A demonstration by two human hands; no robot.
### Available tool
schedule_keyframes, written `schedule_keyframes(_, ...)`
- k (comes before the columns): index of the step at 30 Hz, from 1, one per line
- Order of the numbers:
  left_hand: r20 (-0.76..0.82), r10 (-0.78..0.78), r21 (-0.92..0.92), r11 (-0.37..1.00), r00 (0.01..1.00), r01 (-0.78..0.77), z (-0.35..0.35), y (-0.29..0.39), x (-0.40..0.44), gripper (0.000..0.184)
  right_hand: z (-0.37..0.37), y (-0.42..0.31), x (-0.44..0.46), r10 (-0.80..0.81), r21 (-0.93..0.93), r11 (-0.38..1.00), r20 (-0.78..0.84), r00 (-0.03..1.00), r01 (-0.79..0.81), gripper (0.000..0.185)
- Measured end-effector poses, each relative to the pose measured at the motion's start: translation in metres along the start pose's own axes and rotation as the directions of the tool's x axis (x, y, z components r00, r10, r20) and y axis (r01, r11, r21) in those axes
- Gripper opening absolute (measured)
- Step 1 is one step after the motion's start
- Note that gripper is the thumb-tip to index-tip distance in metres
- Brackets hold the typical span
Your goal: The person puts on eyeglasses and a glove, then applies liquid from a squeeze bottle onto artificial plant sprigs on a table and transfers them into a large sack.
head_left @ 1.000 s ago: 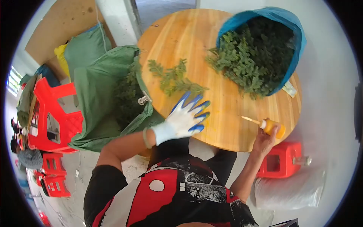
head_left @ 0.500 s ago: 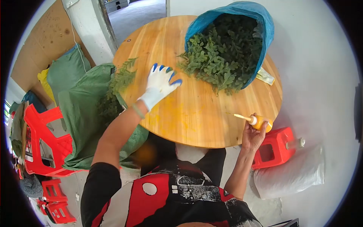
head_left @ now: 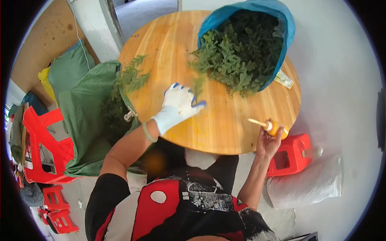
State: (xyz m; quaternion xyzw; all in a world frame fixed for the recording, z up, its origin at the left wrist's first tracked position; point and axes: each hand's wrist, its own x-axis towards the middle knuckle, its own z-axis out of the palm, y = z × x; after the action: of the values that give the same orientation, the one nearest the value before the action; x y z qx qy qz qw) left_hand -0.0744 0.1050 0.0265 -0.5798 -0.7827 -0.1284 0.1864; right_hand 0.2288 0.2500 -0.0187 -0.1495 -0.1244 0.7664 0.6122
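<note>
My left hand (head_left: 179,100), in a white glove with blue fingertips, is over the wooden table (head_left: 169,48). Its fingers are curled around the lower end of a small green sprig (head_left: 198,85), which is blurred. Bare, my right hand (head_left: 268,143) grips a yellow bottle (head_left: 276,129) at the table's front right, its long pale nozzle pointing left. A blue bag (head_left: 289,24) full of leafy green sprigs (head_left: 237,52) lies open at the back right. More green sprigs (head_left: 134,76) rest at the table's left edge.
A green sack (head_left: 86,116) holding foliage stands left of the table, with a metal clip (head_left: 130,114) on its rim. Red plastic chairs (head_left: 46,140) are farther left. At the right are a red stool (head_left: 291,156) and a whitish plastic bag (head_left: 307,182).
The sprigs at the table's left were laid out there by the half-second-old frame. My left hand moved left, then back rightward and nearer, closing on a small sprig. The right hand keeps the bottle.
</note>
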Motion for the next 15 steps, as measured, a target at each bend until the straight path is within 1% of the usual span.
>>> schedule_keyframes(1, 0.055, 0.03, -0.118, 0.993, 0.998, -0.023, -0.011, 0.005, -0.017, 0.046, -0.001, 0.004, 0.002, -0.004, -0.023, 1.0, 0.003, 1.0, 0.004, 0.049)
schedule_keyframes(2, 0.108, 0.041, -0.177, 0.984, 0.993, -0.021, -0.019, 0.003, -0.029, 0.047, 0.001, 0.007, 0.006, 0.004, -0.032, 0.999, -0.009, 1.0, -0.004, 0.049)
schedule_keyframes(3, 0.158, 0.056, -0.235, 0.972, 0.986, -0.017, -0.027, -0.001, -0.038, 0.048, 0.005, 0.009, 0.009, 0.018, -0.002, 1.0, -0.001, 1.0, -0.018, 0.049)
schedule_keyframes(4, 0.173, 0.053, -0.241, 0.971, 0.983, -0.01, -0.04, -0.008, -0.039, 0.048, 0.009, 0.011, 0.011, 0.031, 0.028, 0.999, 0.004, 0.999, -0.032, 0.049)
schedule_keyframes(6, 0.13, 0.128, -0.292, 0.953, 0.983, -0.085, -0.054, -0.032, -0.022, 0.042, 0.011, 0.009, 0.007, 0.052, 0.088, 0.995, 0.013, 0.999, -0.053, 0.048)
schedule_keyframes(7, -0.147, 0.327, -0.255, 0.9, 0.934, -0.355, -0.03, -0.054, -0.006, 0.035, 0.012, 0.007, 0.005, 0.057, 0.081, 0.995, 0.004, 0.998, -0.057, 0.048)
schedule_keyframes(8, -0.403, 0.495, -0.138, 0.799, 0.77, -0.585, -0.007, -0.074, 0.008, 0.034, 0.014, 0.006, 0.003, 0.098, 0.141, 0.985, 0.006, 0.995, -0.098, 0.048)
schedule_keyframes(9, -0.399, 0.489, -0.141, 0.803, 0.775, -0.579, -0.006, -0.081, 0.013, 0.034, 0.016, 0.005, 0.002, 0.138, 0.201, 0.97, 0.012, 0.99, -0.138, 0.048)
schedule_keyframes(10, -0.244, 0.508, -0.15, 0.822, 0.826, -0.549, -0.006, -0.087, 0.016, 0.041, 0.019, 0.005, 0.002, 0.178, 0.258, 0.95, 0.019, 0.984, -0.177, 0.048)
schedule_keyframes(11, -0.083, 0.512, -0.155, 0.841, 0.855, -0.519, -0.006, -0.09, 0.015, 0.054, 0.02, 0.005, 0.001, 0.217, 0.314, 0.925, 0.027, 0.976, -0.214, 0.048)
schedule_keyframes(12, -0.081, 0.507, -0.157, 0.844, 0.858, -0.513, 0.001, -0.094, 0.013, 0.054, 0.021, 0.007, 0.001, 0.222, 0.31, 0.925, 0.026, 0.975, -0.219, 0.048)
schedule_keyframes(15, -0.021, 0.375, -0.296, 0.883, 0.927, -0.364, 0.04, -0.101, 0.001, 0.059, 0.023, 0.012, 0.0, 0.279, 0.377, 0.884, 0.05, 0.959, -0.277, 0.048)
